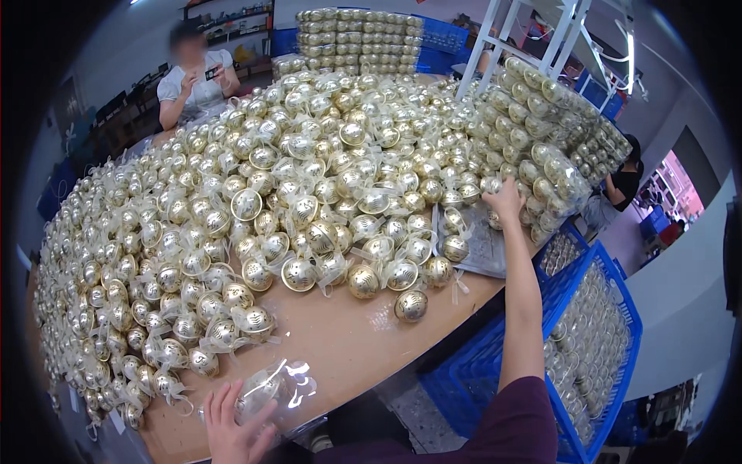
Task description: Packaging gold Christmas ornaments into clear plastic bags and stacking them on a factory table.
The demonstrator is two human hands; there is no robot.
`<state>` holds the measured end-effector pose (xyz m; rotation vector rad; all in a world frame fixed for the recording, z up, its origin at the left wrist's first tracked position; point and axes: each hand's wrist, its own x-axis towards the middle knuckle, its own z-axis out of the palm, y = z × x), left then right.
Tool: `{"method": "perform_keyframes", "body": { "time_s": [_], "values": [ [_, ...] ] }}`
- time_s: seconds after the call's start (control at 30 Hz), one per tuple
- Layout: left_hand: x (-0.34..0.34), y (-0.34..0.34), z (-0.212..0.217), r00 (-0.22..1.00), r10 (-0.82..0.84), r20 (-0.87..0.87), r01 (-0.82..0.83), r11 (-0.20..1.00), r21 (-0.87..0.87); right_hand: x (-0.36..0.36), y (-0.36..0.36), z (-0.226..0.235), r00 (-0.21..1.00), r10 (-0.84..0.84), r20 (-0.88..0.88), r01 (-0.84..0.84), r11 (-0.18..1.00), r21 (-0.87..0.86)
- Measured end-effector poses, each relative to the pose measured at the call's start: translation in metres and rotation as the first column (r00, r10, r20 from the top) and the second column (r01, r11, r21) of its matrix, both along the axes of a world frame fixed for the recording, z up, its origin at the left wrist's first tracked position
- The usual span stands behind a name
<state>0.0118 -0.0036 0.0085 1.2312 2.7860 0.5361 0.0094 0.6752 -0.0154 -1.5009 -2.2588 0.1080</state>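
Observation:
My left hand (234,427) is at the near edge of the table, fingers spread, beside and partly over a glossy clear plastic pack (290,387). What the pack contains is hard to make out through the glare. My right arm stretches far to the right, where my right hand (506,203) has thumb and forefinger about a gold ball ornament (491,185); its other fingers are partly hidden. A huge heap of similar gold ball ornaments (309,209) with pale ribbons covers most of the table. One loose gold ball (410,306) lies at the heap's near edge.
Clear packs of balls (553,166) are stacked right of my right hand. Below them stand blue crates (630,309) filled with packed balls. A flat clear tray (483,251) lies on the brown tabletop (332,340). A white metal frame (495,46) rises behind. Across the table sits another person (197,85).

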Motion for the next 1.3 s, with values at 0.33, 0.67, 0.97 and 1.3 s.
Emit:
{"method": "perform_keyframes", "body": {
  "time_s": [0.33,0.67,0.97,1.3],
  "values": [
    [-0.004,-0.005,-0.007,0.998,-0.038,-0.053,0.039,0.999,0.029,0.044,-0.269,0.023,0.377,0.374,-0.847,-0.920,0.042,-0.391],
    [-0.005,-0.013,-0.015,0.986,-0.057,-0.158,0.067,0.996,0.061,0.030,-0.391,-0.035,0.226,0.642,-0.732,-0.723,-0.393,-0.568],
    [-0.003,-0.016,-0.019,0.979,-0.068,-0.192,0.084,0.993,0.077,0.045,-0.403,-0.023,0.175,0.962,-0.209,-0.981,0.188,0.042],
    [-0.007,-0.012,-0.016,0.983,-0.069,-0.173,0.079,0.996,0.048,0.063,-0.391,-0.016,0.196,0.785,-0.588,-0.916,-0.068,-0.396]
  ]
}}
